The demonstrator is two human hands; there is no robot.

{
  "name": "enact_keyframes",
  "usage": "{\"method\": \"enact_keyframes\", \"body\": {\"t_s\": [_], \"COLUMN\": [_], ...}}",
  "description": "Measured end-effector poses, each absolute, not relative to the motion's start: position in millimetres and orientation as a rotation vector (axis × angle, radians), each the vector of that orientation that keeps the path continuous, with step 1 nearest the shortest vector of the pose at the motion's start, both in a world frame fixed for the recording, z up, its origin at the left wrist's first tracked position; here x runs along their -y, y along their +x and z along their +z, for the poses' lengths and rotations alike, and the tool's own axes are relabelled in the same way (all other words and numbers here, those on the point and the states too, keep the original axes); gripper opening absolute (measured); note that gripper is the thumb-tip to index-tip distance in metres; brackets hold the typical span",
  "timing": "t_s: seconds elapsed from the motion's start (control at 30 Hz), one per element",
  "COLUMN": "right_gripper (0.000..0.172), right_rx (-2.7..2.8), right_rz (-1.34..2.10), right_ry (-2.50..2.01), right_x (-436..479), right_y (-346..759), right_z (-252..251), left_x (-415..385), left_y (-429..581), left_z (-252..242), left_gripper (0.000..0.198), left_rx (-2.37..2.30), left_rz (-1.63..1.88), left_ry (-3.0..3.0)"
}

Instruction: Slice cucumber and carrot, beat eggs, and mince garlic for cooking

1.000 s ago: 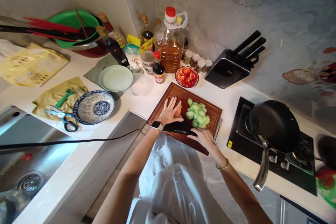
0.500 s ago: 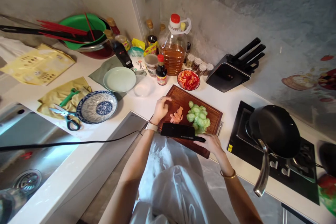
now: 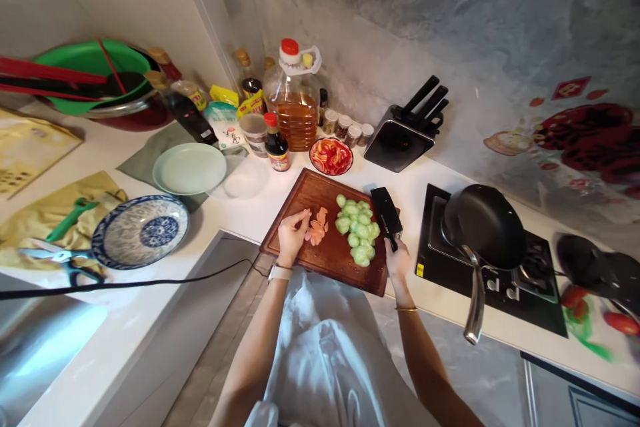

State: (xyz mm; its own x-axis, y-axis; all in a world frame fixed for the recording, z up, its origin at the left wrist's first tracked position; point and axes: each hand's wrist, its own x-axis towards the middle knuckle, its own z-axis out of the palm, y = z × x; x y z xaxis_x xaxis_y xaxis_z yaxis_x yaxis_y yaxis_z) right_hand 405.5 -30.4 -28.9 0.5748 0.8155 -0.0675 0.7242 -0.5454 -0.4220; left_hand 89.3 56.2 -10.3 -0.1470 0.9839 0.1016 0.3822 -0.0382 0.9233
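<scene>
My right hand (image 3: pixel 399 260) grips the handle of a black cleaver (image 3: pixel 386 210) at the right edge of the wooden cutting board (image 3: pixel 327 190). The blade points away from me, over the board's edge. My left hand (image 3: pixel 292 235) is over the board's left part, thumb and fingertips drawn together just beside a small pile of orange slices (image 3: pixel 317 227). Whether anything is between those fingertips cannot be made out. Pale green slices (image 3: pixel 358 225) lie heaped on the right half of the board.
Behind the board stand a bowl of red strips (image 3: pixel 331 156), a sauce bottle (image 3: pixel 277 143), a large oil jug (image 3: pixel 295 110) and a knife block (image 3: pixel 400 137). A black pan (image 3: pixel 485 227) sits on the stove at right. A patterned bowl (image 3: pixel 140 231) and scissors (image 3: pixel 63 255) lie left.
My right hand has carried the cleaver from the board's front edge to its right side, turning the blade away from me. My left hand has lowered towards the orange slices. The view has shifted right.
</scene>
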Motion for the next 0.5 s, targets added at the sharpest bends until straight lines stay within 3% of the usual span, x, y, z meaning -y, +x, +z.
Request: {"method": "enact_keyframes", "body": {"t_s": [0.23, 0.4, 0.5], "right_gripper": [0.057, 0.052, 0.045], "right_rx": [1.335, 1.314, 1.433], "right_rz": [0.272, 0.109, 0.072], "right_ry": [-2.442, -2.441, -2.076], "right_x": [33.2, 28.9, 11.2], "right_y": [412.7, 408.8, 377.2], "right_z": [-57.7, -47.0, -21.2], "left_x": [-46.2, -44.5, -43.4], "left_y": [93.0, 82.4, 57.9], "left_z": [-5.1, -5.0, -1.3], "left_gripper": [0.013, 0.017, 0.023], "left_rx": [-1.794, -1.822, -1.865], "left_rz": [0.974, 1.229, 1.457], "left_ry": [1.690, 1.341, 1.084]}}
